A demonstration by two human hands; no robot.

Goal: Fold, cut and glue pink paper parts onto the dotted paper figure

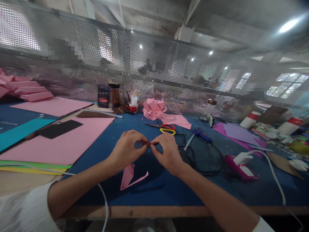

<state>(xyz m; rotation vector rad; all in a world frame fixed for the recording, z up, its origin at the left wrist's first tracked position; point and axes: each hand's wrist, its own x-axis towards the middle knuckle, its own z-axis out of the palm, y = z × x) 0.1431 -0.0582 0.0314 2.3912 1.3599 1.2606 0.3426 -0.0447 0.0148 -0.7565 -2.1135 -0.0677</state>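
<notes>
Above the middle of the blue table, my left hand [129, 147] and my right hand [168, 151] meet fingertip to fingertip. Both are closed in a pinch. Something small and dark shows between the fingertips, too small to name. Below my left hand lies a creased scrap of pink paper [127, 176] with a thin strip sticking out. Just beyond my right hand are scissors [168, 129] with red and yellow handles. A blue hot glue gun [202, 135] rests farther right, its black cord looping on the table.
Pink sheets [91, 138] and a black card [60, 129] cover the left side. A pink folded paper piece with dark dots [154, 109] stands at the back, near a red and white cup [133, 107]. A magenta power strip [241, 169] with a white cable lies right. Perforated metal screens the back.
</notes>
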